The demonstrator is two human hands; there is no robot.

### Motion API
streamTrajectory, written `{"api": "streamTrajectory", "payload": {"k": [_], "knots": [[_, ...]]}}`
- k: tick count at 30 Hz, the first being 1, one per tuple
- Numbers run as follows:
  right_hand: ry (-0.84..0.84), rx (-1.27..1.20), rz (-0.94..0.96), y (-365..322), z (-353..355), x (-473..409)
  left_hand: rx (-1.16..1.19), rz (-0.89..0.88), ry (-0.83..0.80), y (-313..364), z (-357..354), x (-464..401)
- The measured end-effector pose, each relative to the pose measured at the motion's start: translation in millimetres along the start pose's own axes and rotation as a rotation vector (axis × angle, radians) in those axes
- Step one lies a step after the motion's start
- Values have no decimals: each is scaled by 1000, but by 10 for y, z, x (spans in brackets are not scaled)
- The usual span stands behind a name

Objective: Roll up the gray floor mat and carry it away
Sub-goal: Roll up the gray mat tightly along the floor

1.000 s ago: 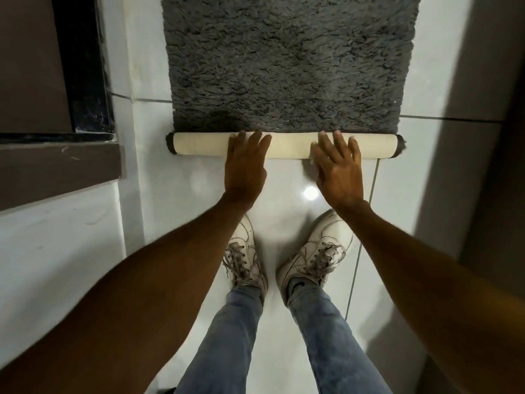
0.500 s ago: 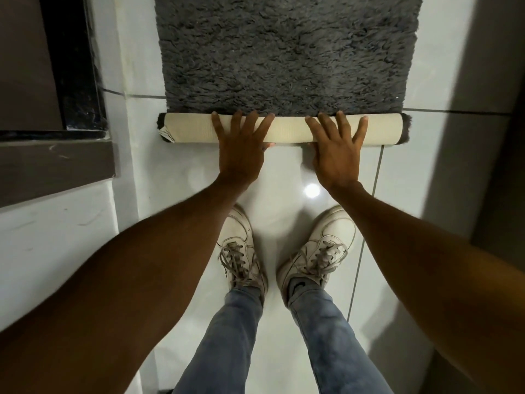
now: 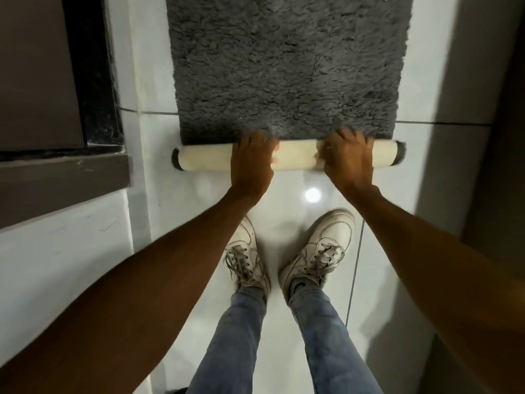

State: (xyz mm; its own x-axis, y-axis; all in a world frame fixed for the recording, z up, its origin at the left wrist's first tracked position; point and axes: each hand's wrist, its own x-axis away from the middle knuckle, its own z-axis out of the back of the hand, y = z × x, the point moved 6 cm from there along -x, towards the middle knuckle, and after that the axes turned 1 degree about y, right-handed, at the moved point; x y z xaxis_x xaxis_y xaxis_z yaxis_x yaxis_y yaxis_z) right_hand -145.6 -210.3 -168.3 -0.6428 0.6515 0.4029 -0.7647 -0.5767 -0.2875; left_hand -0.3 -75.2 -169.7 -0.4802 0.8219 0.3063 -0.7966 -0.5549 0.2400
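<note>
The gray shaggy floor mat (image 3: 287,69) lies flat on the white tiled floor and stretches away from me. Its near end is wound into a thin roll (image 3: 295,155) with the cream backing outside and dark pile at both ends. My left hand (image 3: 251,160) grips the roll left of its middle, fingers curled over the top. My right hand (image 3: 348,156) grips it right of the middle in the same way. Both hands look slightly blurred.
My two white sneakers (image 3: 289,251) and jeans stand on the glossy tiles just behind the roll. A dark door frame and brown ledge (image 3: 65,177) run along the left. A shadowed wall (image 3: 497,137) closes the right side.
The fingers were spread flat on the roll; now both hands curl around it. The roll looks a little thicker, and the view has shifted.
</note>
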Motion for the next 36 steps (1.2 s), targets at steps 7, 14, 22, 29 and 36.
{"api": "streamTrajectory", "payload": {"k": [7,14,22,29,36], "knots": [[-54,59,82,-205,-362,147,40,-37,-86,15,-265,46],[-187,244,118,-137,-587,-121,-86,-85,-168,-63,-487,-132],[-66,206,89,-198,-439,-219,-117,-60,62,-101,-398,-309],[-333,162,76,-238,-341,100,-44,-93,-164,-30,-320,55],[-514,79,35,-212,-40,-364,-24,-33,-276,-128,-97,-264]]}}
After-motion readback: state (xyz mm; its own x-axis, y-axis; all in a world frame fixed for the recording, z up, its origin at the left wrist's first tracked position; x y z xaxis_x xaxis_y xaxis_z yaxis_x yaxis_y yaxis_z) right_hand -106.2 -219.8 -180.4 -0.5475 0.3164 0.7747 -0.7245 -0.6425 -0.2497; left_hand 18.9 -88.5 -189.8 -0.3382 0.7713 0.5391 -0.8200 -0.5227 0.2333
